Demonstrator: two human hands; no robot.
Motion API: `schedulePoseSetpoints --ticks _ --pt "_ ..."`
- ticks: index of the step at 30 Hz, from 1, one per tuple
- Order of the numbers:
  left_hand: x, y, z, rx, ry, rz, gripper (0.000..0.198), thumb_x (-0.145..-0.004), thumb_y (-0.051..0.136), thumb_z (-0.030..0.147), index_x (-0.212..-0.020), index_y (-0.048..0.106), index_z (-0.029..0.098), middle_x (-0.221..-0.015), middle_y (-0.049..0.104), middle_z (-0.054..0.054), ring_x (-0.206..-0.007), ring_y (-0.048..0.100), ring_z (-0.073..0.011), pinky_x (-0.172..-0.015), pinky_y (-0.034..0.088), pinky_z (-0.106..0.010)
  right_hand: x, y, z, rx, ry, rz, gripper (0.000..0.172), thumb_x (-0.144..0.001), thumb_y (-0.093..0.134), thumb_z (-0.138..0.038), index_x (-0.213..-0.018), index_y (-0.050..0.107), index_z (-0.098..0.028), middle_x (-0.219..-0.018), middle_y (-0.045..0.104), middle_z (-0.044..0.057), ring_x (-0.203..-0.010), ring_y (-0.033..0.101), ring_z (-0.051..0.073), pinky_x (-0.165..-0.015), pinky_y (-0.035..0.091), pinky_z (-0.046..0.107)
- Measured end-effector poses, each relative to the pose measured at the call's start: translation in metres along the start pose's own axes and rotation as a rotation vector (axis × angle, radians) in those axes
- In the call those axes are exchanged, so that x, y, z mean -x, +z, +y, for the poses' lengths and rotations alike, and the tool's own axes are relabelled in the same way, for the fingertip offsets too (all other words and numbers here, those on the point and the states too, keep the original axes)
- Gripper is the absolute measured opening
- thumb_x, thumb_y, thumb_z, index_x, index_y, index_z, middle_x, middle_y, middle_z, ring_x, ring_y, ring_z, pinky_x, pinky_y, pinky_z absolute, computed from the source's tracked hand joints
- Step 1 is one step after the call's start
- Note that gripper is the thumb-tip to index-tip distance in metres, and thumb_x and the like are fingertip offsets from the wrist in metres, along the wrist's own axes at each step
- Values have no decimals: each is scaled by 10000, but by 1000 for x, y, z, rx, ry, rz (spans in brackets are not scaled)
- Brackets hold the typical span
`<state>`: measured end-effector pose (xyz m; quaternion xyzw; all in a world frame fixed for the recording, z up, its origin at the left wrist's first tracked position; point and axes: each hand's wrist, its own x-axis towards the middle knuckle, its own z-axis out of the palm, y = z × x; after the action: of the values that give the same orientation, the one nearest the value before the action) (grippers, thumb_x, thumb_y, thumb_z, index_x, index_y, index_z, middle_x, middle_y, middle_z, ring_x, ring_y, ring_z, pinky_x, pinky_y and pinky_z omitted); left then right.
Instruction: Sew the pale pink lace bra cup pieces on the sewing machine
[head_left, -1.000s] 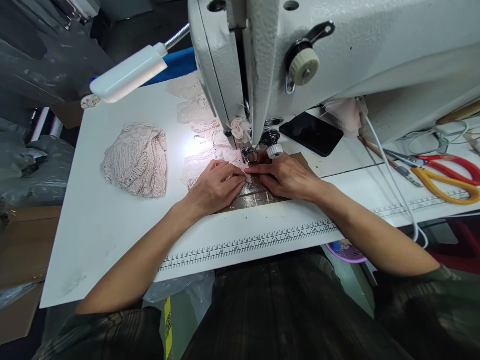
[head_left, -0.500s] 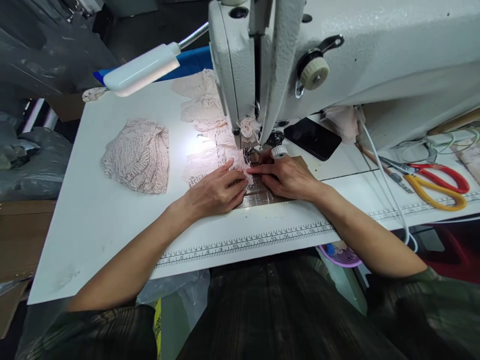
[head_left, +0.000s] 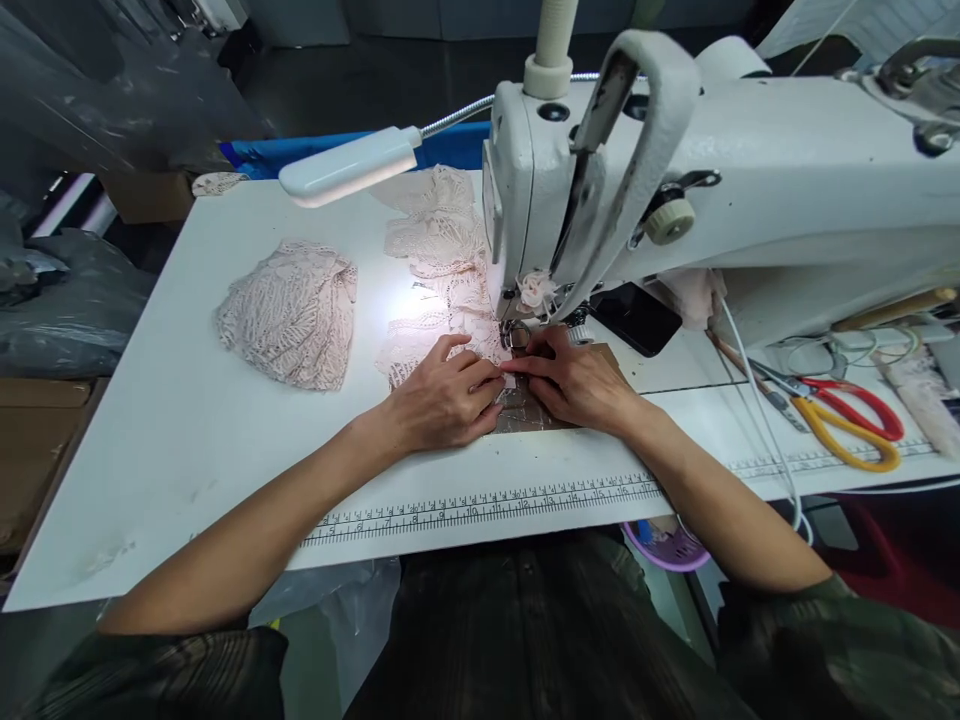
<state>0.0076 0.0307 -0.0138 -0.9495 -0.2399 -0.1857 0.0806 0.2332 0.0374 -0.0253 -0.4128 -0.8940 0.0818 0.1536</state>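
Pale pink lace fabric (head_left: pixel 439 235) runs along the left of the white sewing machine (head_left: pixel 750 160) to its presser foot (head_left: pixel 514 338). My left hand (head_left: pixel 446 400) presses on the near end of the lace, its fingers bent and close together. Just right of it, my right hand (head_left: pixel 581 382) pinches at the edge of the lace beside the foot, index finger pointing left. The fingertips of both hands almost meet. Beneath them lies a shiny taped plate (head_left: pixel 525 415). What sits under the right fingertips is partly hidden.
A bunched lace piece (head_left: pixel 289 315) lies on the left of the white table (head_left: pixel 187 450). A lit lamp (head_left: pixel 349 168) hangs over the back. To the right are a black phone (head_left: pixel 637 318) and scissors with red and yellow handles (head_left: pixel 847 425). A printed ruler (head_left: pixel 480 512) lines the front edge.
The camera view has shifted, so more of the machine's top shows. Both hands keep nearly the same place at the presser foot, and the lace looks little changed.
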Motion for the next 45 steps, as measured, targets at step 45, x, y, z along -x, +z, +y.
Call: schedulePoseSetpoints --ticks 45 --pt "-4 5 -26 62 -145 -196 425 -934 478 412 -1182 607 92 -1159 605 -158 -1004 586 -273 -943 430 -506 -6 -12 -14 -4 134 -87 352 -947 417 -235 -1231 615 -169 -1149 621 170 -952 580 280 -711 471 370"
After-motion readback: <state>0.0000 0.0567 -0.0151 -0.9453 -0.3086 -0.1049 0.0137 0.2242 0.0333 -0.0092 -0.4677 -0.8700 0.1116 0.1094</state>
